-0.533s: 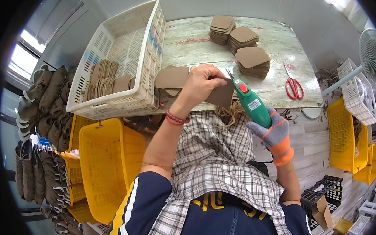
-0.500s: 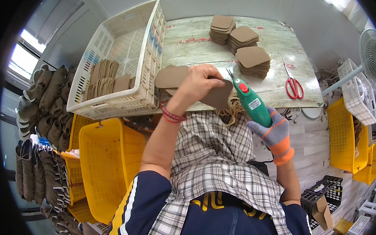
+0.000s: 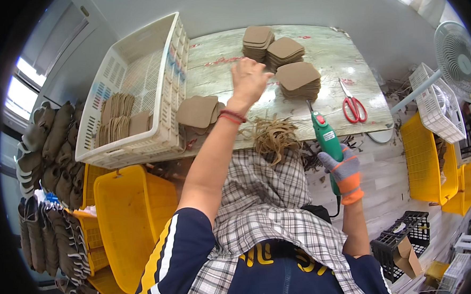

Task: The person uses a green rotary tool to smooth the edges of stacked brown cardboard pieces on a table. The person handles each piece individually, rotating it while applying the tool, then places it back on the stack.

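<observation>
My left hand (image 3: 250, 81) is bare, with red cords at the wrist. It hovers over the table just left of the brown square stacks, fingers apart and slightly blurred, nothing visible in it. In a grey and orange glove, my right hand (image 3: 343, 168) grips green electric scissors (image 3: 326, 135), their narrow tip pointing at the front stack (image 3: 299, 78) of brown round-cornered pads. Behind stand a middle stack (image 3: 286, 49) and a far stack (image 3: 258, 38). A looser pile of pads (image 3: 197, 111) lies to the left. Brown trimmed strips (image 3: 275, 135) hang in a tangle over the table's front edge.
A white plastic crate (image 3: 165, 105) holding more pads stands on the table's left. Red-handled scissors (image 3: 354, 109) lie at the right. Yellow bins (image 3: 122, 206) stand below left and others (image 3: 422, 164) at right. A white fan (image 3: 457, 53) and black crate (image 3: 418, 228) are right.
My left hand has moved forward from the electric scissors toward the stacks, and the pad it held is no longer in it. My right hand has drawn slightly away with the electric scissors.
</observation>
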The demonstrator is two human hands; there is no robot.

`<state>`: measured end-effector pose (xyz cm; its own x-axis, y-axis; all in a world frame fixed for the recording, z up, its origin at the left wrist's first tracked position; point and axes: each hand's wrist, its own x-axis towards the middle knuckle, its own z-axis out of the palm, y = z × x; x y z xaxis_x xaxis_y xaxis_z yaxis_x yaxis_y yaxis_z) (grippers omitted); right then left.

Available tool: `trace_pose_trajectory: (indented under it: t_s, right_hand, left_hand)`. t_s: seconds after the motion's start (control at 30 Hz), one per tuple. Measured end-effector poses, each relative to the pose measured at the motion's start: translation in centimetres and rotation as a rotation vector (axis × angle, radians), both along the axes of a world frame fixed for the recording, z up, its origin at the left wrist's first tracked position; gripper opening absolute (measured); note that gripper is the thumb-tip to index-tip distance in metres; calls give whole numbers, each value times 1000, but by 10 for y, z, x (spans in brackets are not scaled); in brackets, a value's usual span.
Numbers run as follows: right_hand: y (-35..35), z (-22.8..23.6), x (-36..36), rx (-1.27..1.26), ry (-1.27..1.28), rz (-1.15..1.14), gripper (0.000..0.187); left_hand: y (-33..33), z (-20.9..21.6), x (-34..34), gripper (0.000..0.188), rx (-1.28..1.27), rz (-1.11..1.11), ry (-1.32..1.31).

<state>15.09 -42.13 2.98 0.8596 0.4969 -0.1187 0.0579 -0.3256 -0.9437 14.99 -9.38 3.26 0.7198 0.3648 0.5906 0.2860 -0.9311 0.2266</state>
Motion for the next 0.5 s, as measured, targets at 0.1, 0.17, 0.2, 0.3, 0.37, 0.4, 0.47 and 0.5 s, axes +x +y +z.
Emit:
trace_pose_trajectory:
  t_s: [0.1, 0.17, 0.2, 0.3, 0.37, 0.4, 0.47, 0.5]
  right_hand:
    - [-2, -3, 1, -10, 44, 5, 46]
    - [-6, -8, 3, -5, 54, -11, 45]
    - [-8, -10, 3, -11, 48, -14, 45]
    - [-10, -16, 6, 1, 49, -58, 45]
    - [-10, -24, 9, 35, 56, -71, 46]
    - [-9, -23, 10, 28, 60, -73, 46]
    - [-5, -18, 9, 13, 69, -72, 46]
    - [-4, -18, 9, 28, 71, -82, 46]
  left_hand:
    - [-18, -23, 51, 41, -123, 62, 161]
    - [-24, -28, 68, 43, -179, 92, 175]
    - [-30, -27, 70, 42, -157, 97, 191]
    - [-35, -31, 81, 41, -233, 145, 106]
    - [-32, -32, 82, 41, -332, 151, 7]
    - [-31, -30, 82, 43, -393, 133, -11]
    - [-30, -30, 75, 42, -534, 71, -4]
    - [-32, -28, 70, 38, -622, 28, -14]
